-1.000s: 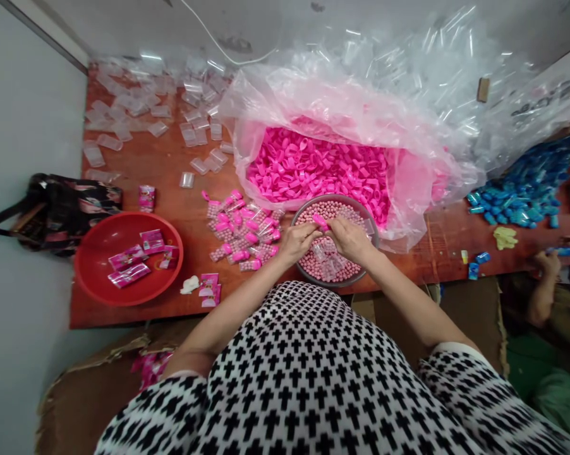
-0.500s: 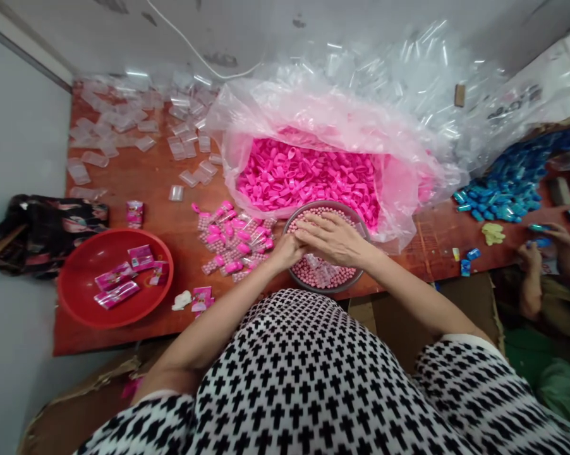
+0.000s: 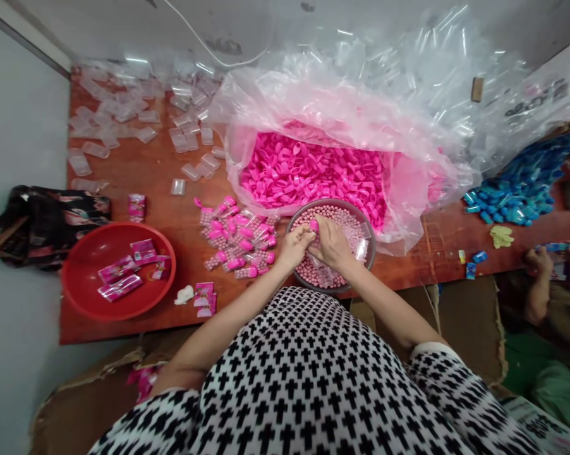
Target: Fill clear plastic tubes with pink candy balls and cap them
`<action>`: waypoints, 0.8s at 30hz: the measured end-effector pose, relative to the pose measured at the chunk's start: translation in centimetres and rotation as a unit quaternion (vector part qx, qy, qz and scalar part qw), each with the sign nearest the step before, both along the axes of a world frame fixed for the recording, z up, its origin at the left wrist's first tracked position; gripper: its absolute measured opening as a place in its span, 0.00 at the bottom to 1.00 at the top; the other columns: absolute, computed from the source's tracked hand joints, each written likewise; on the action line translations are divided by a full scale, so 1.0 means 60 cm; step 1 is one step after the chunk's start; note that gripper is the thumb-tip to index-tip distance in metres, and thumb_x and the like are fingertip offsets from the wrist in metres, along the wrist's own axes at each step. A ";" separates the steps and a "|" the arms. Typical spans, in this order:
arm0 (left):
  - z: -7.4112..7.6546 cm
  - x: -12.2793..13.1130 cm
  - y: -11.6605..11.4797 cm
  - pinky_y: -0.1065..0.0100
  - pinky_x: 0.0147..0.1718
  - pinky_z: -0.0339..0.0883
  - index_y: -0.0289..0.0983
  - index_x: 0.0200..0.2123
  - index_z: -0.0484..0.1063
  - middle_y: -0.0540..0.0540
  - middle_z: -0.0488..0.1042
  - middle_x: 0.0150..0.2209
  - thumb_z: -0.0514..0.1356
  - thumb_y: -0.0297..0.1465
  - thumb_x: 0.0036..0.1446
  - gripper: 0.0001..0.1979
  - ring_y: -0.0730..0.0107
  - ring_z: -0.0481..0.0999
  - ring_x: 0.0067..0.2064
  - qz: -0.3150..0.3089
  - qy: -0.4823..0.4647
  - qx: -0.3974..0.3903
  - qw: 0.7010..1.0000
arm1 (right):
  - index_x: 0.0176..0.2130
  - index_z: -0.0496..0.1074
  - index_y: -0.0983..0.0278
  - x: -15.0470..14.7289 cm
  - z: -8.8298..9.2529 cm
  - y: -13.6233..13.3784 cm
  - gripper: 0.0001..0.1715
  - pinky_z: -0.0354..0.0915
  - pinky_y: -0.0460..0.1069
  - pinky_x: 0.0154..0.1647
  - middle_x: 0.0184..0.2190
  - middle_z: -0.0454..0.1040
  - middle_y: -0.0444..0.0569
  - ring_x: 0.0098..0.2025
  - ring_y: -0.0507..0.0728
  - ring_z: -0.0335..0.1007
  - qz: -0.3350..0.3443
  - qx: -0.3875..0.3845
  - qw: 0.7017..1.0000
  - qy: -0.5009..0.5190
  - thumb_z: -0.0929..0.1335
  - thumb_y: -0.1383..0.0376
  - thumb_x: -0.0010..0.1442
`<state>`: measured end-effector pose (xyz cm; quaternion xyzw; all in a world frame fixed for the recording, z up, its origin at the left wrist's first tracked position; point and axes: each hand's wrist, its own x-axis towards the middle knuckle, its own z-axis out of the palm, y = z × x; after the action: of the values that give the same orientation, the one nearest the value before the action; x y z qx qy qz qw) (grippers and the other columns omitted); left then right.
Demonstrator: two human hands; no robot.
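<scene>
My left hand [image 3: 294, 245] and my right hand [image 3: 333, 243] meet over a dark round bowl [image 3: 373, 253] of small pink beads [image 3: 330, 215]. A bright pink cap [image 3: 314, 225] shows at the fingertips of my right hand, which is closed on it. My left fingers are pinched together right beside the cap; what lies in them is hidden. Clear plastic pieces [image 3: 359, 246] rest on the beads by my right hand. Left of the bowl lies a heap of bead-filled clear containers with pink caps [image 3: 237, 237].
Behind the bowl, a large plastic bag [image 3: 399, 208] holds pink caps. Clear cases [image 3: 109, 120] lie scattered at back left. A red basin [image 3: 164, 297] with pink packets stands left, beside a dark bag [image 3: 76, 218]. On the right are blue pieces [image 3: 510, 199] and another person's hands [image 3: 541, 262].
My right hand has drawn back from over my left, and the pink cap now shows between my fingertips. The view has shifted slightly. The other person's hands have moved a little.
</scene>
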<state>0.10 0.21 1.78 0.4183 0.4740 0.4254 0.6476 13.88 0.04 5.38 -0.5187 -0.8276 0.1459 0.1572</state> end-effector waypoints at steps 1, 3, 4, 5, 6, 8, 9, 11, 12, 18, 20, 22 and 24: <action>-0.002 0.003 0.001 0.70 0.31 0.67 0.34 0.35 0.71 0.48 0.74 0.29 0.61 0.42 0.50 0.16 0.72 0.71 0.30 0.003 -0.007 0.000 1.000 | 0.61 0.51 0.72 0.000 -0.002 0.003 0.39 0.62 0.62 0.54 0.50 0.66 0.65 0.53 0.68 0.63 -0.008 0.003 1.000 -0.001 0.66 0.63 0.56; -0.005 0.007 0.004 0.70 0.31 0.67 0.34 0.35 0.71 0.48 0.74 0.30 0.61 0.42 0.51 0.16 0.72 0.71 0.30 0.008 -0.009 0.001 1.000 | 0.59 0.56 0.71 0.000 -0.006 0.007 0.35 0.65 0.61 0.51 0.46 0.69 0.64 0.50 0.68 0.65 -0.025 -0.003 1.000 -0.010 0.66 0.62 0.55; -0.008 0.007 0.004 0.70 0.31 0.67 0.34 0.35 0.71 0.48 0.74 0.30 0.61 0.43 0.51 0.17 0.72 0.71 0.30 0.008 -0.006 0.001 1.000 | 0.58 0.58 0.71 -0.002 -0.007 0.009 0.34 0.65 0.60 0.49 0.45 0.69 0.63 0.48 0.68 0.66 -0.033 -0.009 0.999 -0.016 0.66 0.61 0.54; -0.010 0.007 0.004 0.70 0.31 0.67 0.34 0.35 0.71 0.47 0.74 0.30 0.61 0.43 0.51 0.17 0.71 0.72 0.31 0.006 -0.001 0.002 1.000 | 0.57 0.59 0.71 -0.004 -0.008 0.010 0.33 0.66 0.60 0.48 0.45 0.70 0.63 0.47 0.68 0.67 -0.040 -0.016 0.999 -0.023 0.66 0.61 0.55; -0.011 0.005 0.003 0.70 0.32 0.68 0.34 0.35 0.71 0.47 0.74 0.30 0.61 0.44 0.51 0.17 0.71 0.72 0.31 0.004 0.003 0.004 1.000 | 0.57 0.59 0.71 -0.007 -0.009 0.010 0.33 0.66 0.60 0.48 0.45 0.70 0.64 0.47 0.68 0.67 -0.042 -0.021 0.999 -0.028 0.66 0.61 0.55; -0.013 -0.002 0.000 0.69 0.32 0.68 0.34 0.35 0.71 0.47 0.75 0.30 0.60 0.44 0.51 0.18 0.71 0.73 0.31 -0.003 0.012 0.003 1.000 | 0.58 0.58 0.71 -0.015 -0.010 0.010 0.34 0.65 0.60 0.50 0.48 0.69 0.64 0.50 0.68 0.66 -0.017 -0.026 0.999 -0.027 0.66 0.60 0.56; -0.012 -0.009 -0.002 0.69 0.32 0.69 0.34 0.36 0.71 0.48 0.75 0.29 0.60 0.45 0.51 0.19 0.71 0.73 0.31 -0.002 0.018 0.001 1.000 | 0.59 0.56 0.72 -0.017 -0.008 0.010 0.36 0.63 0.60 0.52 0.51 0.68 0.65 0.52 0.68 0.65 0.009 -0.027 0.999 -0.022 0.67 0.59 0.56; -0.008 -0.033 -0.006 0.69 0.32 0.70 0.34 0.38 0.71 0.48 0.76 0.30 0.60 0.45 0.51 0.20 0.71 0.74 0.31 0.016 0.033 0.000 0.999 | 0.62 0.51 0.73 -0.014 -0.003 0.013 0.44 0.60 0.60 0.57 0.57 0.62 0.66 0.59 0.68 0.59 0.068 -0.034 0.997 0.000 0.68 0.55 0.55; -0.004 -0.051 -0.007 0.68 0.34 0.70 0.34 0.40 0.72 0.47 0.76 0.32 0.60 0.45 0.51 0.20 0.70 0.75 0.32 0.034 0.048 0.003 0.998 | 0.63 0.48 0.73 -0.007 0.001 0.017 0.48 0.58 0.60 0.59 0.60 0.59 0.66 0.61 0.67 0.57 0.085 -0.043 0.995 0.013 0.69 0.54 0.55; 0.002 -0.196 -0.003 0.49 0.59 0.58 0.40 0.45 0.74 0.45 0.75 0.49 0.59 0.41 0.55 0.17 0.56 0.69 0.56 0.160 0.301 0.088 0.936 | 0.57 0.62 0.67 0.086 0.009 0.061 0.27 0.64 0.56 0.53 0.53 0.69 0.58 0.53 0.61 0.67 -0.061 -0.134 0.989 -0.014 0.63 0.57 0.62; -0.007 -0.213 -0.006 0.48 0.60 0.56 0.42 0.48 0.72 0.46 0.73 0.52 0.59 0.40 0.55 0.18 0.55 0.67 0.59 0.149 0.353 0.098 0.918 | 0.53 0.68 0.65 0.101 0.004 0.069 0.20 0.65 0.55 0.51 0.51 0.72 0.56 0.51 0.60 0.69 -0.062 -0.168 0.981 -0.077 0.62 0.60 0.63; -0.014 -0.199 -0.014 0.51 0.57 0.62 0.41 0.50 0.71 0.45 0.74 0.52 0.58 0.39 0.57 0.18 0.57 0.70 0.56 0.120 0.365 0.097 0.918 | 0.50 0.70 0.63 0.099 0.002 0.070 0.17 0.66 0.54 0.48 0.50 0.73 0.55 0.50 0.61 0.70 -0.055 -0.194 0.967 -0.156 0.62 0.63 0.63; -0.018 -0.162 -0.022 0.55 0.54 0.66 0.39 0.48 0.72 0.44 0.76 0.49 0.56 0.37 0.59 0.16 0.61 0.74 0.51 0.068 0.358 0.109 0.925 | 0.49 0.70 0.64 0.090 0.001 0.068 0.17 0.66 0.53 0.44 0.48 0.73 0.58 0.48 0.62 0.71 -0.090 -0.194 0.949 -0.231 0.60 0.64 0.64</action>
<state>-9.60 -1.10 0.71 0.5773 0.6522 0.3399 0.3547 19.28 4.10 5.47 -0.6314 -0.7465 0.1650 -0.1299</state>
